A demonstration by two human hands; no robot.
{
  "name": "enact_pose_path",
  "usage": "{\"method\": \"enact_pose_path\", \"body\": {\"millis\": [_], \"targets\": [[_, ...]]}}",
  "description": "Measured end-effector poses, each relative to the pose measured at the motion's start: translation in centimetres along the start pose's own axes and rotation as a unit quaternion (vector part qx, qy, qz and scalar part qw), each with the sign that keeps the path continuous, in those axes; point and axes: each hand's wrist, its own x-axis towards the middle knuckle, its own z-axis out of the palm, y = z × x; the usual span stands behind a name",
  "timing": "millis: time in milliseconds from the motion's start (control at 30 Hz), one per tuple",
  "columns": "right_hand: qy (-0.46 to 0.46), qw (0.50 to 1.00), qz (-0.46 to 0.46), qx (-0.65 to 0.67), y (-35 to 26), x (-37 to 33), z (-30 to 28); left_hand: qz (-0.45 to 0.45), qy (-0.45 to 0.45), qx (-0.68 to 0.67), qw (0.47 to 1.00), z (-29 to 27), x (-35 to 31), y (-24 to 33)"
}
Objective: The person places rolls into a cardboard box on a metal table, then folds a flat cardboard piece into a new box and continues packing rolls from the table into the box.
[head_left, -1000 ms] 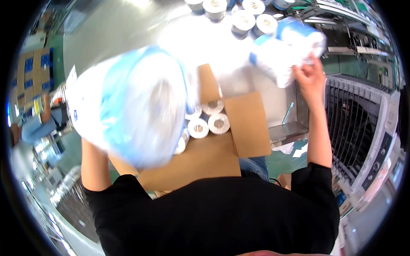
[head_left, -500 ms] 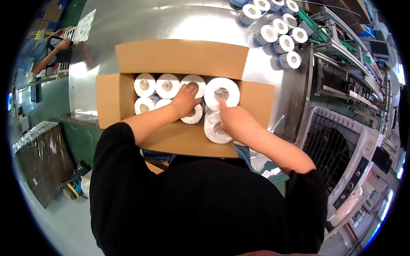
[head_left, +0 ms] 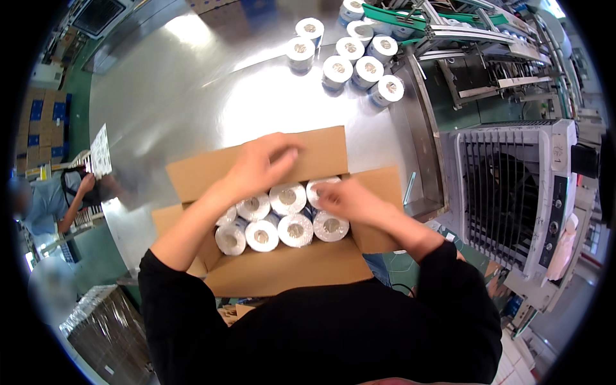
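Note:
An open cardboard box [head_left: 295,267] sits in front of me. Inside, white wrapped paper rolls stand on end in two rows, cores facing up. My left hand [head_left: 266,160] is raised above the box's far flap [head_left: 321,147], slightly blurred, its thumb and fingers apart and nothing between them. At the far right corner, my right hand [head_left: 350,200] is over a paper roll [head_left: 316,186] and covers part of it. Its fingers are bent and smeared by motion, so their grip is unclear. A nearer roll [head_left: 331,226] stands just below that hand.
More paper rolls [head_left: 367,70] stand in a group at the far right of the metal table [head_left: 192,83], beside a green-railed conveyor [head_left: 398,19]. A grey air cooler [head_left: 507,192] stands to the right. Another person [head_left: 54,196] is at the far left.
My left hand has lifted off the rolls, up over the far flap. The two right-end rolls now sit lower, in line with the others. The view has shifted.

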Motion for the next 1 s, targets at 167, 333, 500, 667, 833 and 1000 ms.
{"method": "enact_pose_path", "body": {"millis": [167,333,500,667,833,1000], "targets": [[0.42,0.892,0.143,0.084,12.1,5.7,-10.8,0.15,0.04,0.349,0.924,-1.0,14.5,-6.0],[0.403,0.866,0.289,-0.071,28.6,10.6,-12.6,0.181,-0.092,0.544,0.814,2.4,27.5,-11.2],[0.348,0.897,0.271,-0.028,32.8,12.1,-14.1,0.139,-0.143,0.526,0.827,6.1,34.9,-13.7],[0.329,0.928,0.172,0.007,30.8,11.5,-10.4,0.137,-0.196,0.613,0.753,7.6,37.6,-14.0],[0.106,0.981,0.153,-0.05,27.0,14.2,-11.9,0.111,-0.162,0.532,0.824,6.9,35.4,-14.9],[0.133,0.979,0.149,-0.048,28.5,16.8,-10.6,0.105,-0.041,0.417,0.902,1.0,26.4,-10.0]]}}
